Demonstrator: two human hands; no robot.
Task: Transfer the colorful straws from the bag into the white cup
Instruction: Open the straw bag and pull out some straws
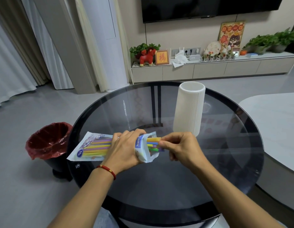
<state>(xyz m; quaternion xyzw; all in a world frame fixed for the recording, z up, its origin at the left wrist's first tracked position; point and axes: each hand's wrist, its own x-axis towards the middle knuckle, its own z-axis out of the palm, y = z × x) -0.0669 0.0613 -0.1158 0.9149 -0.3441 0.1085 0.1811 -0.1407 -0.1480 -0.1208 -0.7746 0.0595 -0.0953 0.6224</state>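
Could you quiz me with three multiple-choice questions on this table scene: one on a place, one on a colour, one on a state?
1. Where does the tall ribbed white cup stand?
A. on the round dark glass table
B. on the floor
C. in the bin

2. What colour is the bin's liner?
A. blue
B. red
C. white

3. What is the right hand doing?
A. resting flat
B. gripping the cup
C. pinching colourful straws at the plastic bag's open mouth

Answers: 1 A, it stands upright on the glass. 2 B, red plastic lines the rim. 3 C, fingertips close on the straw ends while the left hand holds the bag.
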